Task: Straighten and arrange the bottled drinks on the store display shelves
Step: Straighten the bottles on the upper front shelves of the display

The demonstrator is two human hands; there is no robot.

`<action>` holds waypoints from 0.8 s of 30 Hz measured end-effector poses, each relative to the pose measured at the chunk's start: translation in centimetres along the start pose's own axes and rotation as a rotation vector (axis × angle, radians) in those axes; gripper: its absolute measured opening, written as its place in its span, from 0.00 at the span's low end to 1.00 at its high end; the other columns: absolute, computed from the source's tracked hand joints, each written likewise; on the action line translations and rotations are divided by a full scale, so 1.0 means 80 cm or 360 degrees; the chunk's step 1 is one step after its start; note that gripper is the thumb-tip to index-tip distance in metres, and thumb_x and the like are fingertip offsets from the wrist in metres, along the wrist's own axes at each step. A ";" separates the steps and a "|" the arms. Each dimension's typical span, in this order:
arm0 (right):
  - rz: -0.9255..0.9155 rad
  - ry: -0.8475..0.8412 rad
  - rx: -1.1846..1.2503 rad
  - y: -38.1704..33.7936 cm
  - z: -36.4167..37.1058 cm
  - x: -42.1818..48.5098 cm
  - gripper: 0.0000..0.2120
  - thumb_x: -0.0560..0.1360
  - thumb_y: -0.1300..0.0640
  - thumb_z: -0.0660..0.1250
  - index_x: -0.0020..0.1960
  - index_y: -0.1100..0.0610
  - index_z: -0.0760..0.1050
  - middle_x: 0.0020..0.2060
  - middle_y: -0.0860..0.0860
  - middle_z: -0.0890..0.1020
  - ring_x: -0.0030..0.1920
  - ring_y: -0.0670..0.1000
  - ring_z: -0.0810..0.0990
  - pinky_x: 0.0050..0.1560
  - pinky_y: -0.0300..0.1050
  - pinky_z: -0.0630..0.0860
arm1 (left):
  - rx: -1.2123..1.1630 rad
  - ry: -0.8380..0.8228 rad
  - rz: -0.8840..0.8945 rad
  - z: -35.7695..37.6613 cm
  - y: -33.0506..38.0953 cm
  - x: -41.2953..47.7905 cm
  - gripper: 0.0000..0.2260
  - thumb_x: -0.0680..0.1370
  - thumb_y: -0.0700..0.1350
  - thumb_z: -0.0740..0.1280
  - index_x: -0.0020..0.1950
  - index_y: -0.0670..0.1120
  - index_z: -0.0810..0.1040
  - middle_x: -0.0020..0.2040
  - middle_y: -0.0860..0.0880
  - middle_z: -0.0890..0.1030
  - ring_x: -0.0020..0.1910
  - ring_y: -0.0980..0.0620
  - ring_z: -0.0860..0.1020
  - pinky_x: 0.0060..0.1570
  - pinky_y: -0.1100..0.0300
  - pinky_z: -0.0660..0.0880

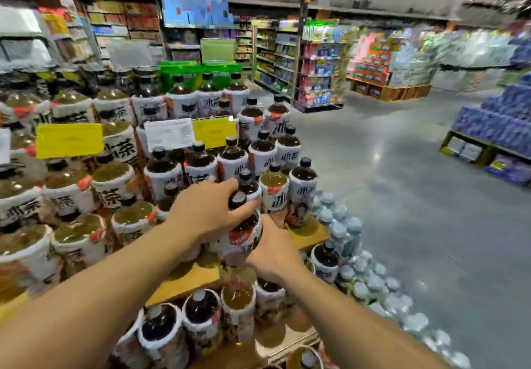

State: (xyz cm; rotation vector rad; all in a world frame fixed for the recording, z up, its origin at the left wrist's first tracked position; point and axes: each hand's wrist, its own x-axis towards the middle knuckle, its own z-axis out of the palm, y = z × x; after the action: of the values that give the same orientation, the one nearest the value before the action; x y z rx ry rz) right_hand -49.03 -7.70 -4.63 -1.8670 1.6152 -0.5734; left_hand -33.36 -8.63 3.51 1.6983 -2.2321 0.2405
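A dark tea bottle [244,233] with a white and red label stands on the wooden display shelf [184,281], near its right end. My left hand [207,210] grips its neck and shoulder from the left. My right hand [273,251] wraps around its lower body from the right. Rows of similar dark and green tea bottles [198,164] fill the stepped tiers behind and to the left. More bottles [201,317] stand on the lower tier under my arms.
Shrink-wrapped packs of water bottles [359,268] lie on the floor to the right of the display. Yellow price cards [69,140] hang on the tiers. An open grey aisle floor [402,196] runs right, with blue stacked packs [502,121] and shelving [319,72] beyond.
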 end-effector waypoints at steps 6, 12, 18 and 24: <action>0.0056 -0.0060 0.0043 0.083 -0.064 0.046 0.31 0.58 0.40 0.72 0.58 0.44 0.66 0.43 0.48 0.81 0.41 0.53 0.81 0.37 0.51 0.80 | -0.0153 -0.0340 0.0069 0.040 0.061 0.092 0.23 0.78 0.71 0.52 0.42 0.52 0.69 0.34 0.52 0.75 0.36 0.50 0.74 0.34 0.53 0.69; 0.0045 -0.0028 0.0074 0.134 -0.098 0.088 0.37 0.60 0.37 0.78 0.63 0.44 0.66 0.54 0.44 0.80 0.52 0.52 0.80 0.48 0.50 0.81 | -0.0287 -0.0138 -0.0212 0.088 0.085 0.166 0.18 0.81 0.65 0.51 0.50 0.53 0.71 0.43 0.49 0.80 0.45 0.44 0.78 0.42 0.49 0.75; 0.0047 0.0127 0.0218 0.170 -0.114 0.104 0.35 0.57 0.37 0.79 0.57 0.42 0.67 0.53 0.42 0.82 0.53 0.48 0.81 0.51 0.46 0.79 | 0.0289 -0.0518 -0.0504 0.127 0.083 0.218 0.31 0.79 0.65 0.59 0.78 0.55 0.56 0.72 0.40 0.69 0.62 0.37 0.76 0.50 0.45 0.78; 0.0068 0.0224 0.0307 0.181 -0.118 0.107 0.41 0.54 0.35 0.80 0.61 0.42 0.67 0.55 0.41 0.82 0.55 0.47 0.81 0.56 0.46 0.79 | 0.0286 -0.0507 -0.0330 0.129 0.086 0.228 0.19 0.80 0.62 0.63 0.52 0.47 0.68 0.44 0.46 0.76 0.45 0.44 0.76 0.40 0.50 0.75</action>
State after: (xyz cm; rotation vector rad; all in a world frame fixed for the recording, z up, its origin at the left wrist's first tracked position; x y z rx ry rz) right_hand -64.37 -18.76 -8.17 -1.6791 1.6216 -0.8275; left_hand -45.93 -26.58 0.79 2.1824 -2.2817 0.1309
